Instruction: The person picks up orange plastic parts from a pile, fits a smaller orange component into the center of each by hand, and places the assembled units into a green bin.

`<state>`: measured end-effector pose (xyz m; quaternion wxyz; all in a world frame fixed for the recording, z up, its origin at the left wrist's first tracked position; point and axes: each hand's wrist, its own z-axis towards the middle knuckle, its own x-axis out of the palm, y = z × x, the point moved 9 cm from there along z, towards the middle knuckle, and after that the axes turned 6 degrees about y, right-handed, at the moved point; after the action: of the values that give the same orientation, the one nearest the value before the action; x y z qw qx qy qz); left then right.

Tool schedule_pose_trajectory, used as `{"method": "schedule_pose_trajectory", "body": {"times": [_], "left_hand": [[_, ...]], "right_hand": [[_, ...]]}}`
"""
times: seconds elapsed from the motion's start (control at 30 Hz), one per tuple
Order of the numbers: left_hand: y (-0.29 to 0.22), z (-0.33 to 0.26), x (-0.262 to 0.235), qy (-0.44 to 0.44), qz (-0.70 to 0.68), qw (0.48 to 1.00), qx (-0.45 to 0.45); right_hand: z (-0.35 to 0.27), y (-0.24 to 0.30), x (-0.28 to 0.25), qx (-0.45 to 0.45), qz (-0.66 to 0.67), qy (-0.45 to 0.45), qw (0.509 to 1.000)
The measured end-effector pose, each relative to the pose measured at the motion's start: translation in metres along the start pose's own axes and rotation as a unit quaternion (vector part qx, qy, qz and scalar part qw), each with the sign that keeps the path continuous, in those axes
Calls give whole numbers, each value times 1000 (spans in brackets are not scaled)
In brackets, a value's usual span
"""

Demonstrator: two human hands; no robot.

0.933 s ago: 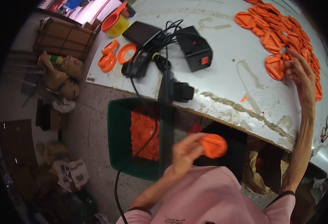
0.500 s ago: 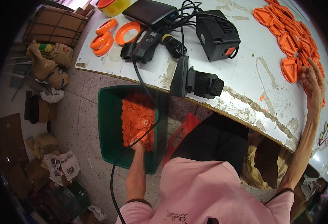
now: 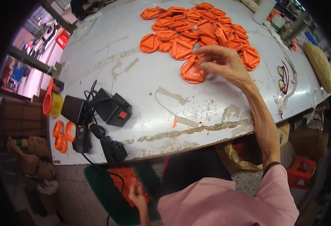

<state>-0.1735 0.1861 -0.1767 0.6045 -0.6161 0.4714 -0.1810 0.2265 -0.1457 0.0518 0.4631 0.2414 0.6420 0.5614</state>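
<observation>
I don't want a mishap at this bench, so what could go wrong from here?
The left hand might snag the black cable that hangs over the green bin, perhaps tugging the black device at the edge of the table. The right hand, close to the loosely heaped orange pieces, could knock some out of place.

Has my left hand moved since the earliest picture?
Yes, your left hand moved left, from right of the green bin to over the orange pieces inside.
</observation>
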Motion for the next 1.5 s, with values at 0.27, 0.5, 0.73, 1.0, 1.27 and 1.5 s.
{"method": "schedule_pose_trajectory", "body": {"times": [0.27, 0.5, 0.73, 1.0, 1.27, 1.5], "left_hand": [[-301, 0, 128, 189, 12, 883, 429], [-368, 76, 209, 173, 118, 900, 383], [-369, 120, 264, 108, 313, 867, 372], [-358, 138, 266, 169, 142, 917, 332], [-353, 140, 269, 281, -137, 921, 235], [-347, 151, 261, 295, -239, 911, 160]], "right_hand": [[-10, 10, 14, -174, -303, -16, 937], [-7, 8, 12, -117, -317, 19, 941], [-7, 0, -8, -65, -278, -64, 956], [-8, -2, -10, -53, -324, -82, 941], [-3, -2, -13, -68, -251, -70, 963], [0, -5, -13, -59, -60, -40, 996]]}}
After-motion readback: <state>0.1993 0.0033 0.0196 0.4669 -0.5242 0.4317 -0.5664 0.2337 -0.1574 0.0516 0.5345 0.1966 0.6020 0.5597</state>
